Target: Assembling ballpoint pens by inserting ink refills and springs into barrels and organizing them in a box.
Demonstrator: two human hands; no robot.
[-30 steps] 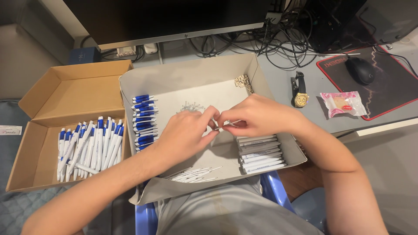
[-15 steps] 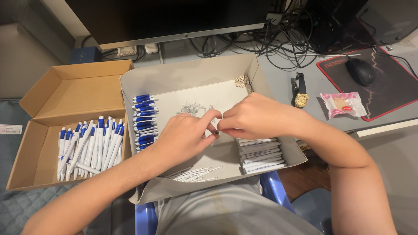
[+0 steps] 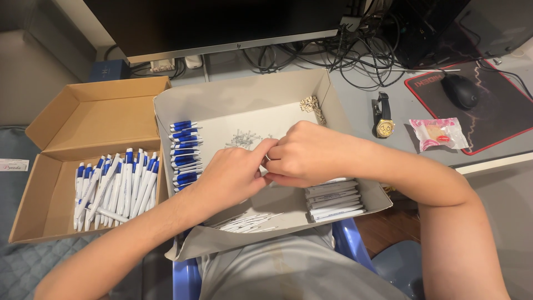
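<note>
A small pen part is pinched where the left hand (image 3: 230, 178) and right hand (image 3: 308, 153) meet, over the middle of the grey tray (image 3: 244, 94); the fingers hide most of it, so its long axis cannot be told. Both hands' fingers are closed on it, fingertips touching. Just beyond the fingers lies a springs heap (image 3: 244, 138); left of them, blue pen pieces (image 3: 184, 153); nearer the body, white barrels (image 3: 333, 201). Finished pens (image 3: 114, 186) fill the cardboard box (image 3: 83, 119) further left.

Brown carton (image 3: 83, 119) sits left, grey box (image 3: 244, 97) in the middle. Dark monitor (image 3: 211, 22) up top, pink snack wrapper (image 3: 438, 134) right, white label (image 3: 14, 165) far left.
</note>
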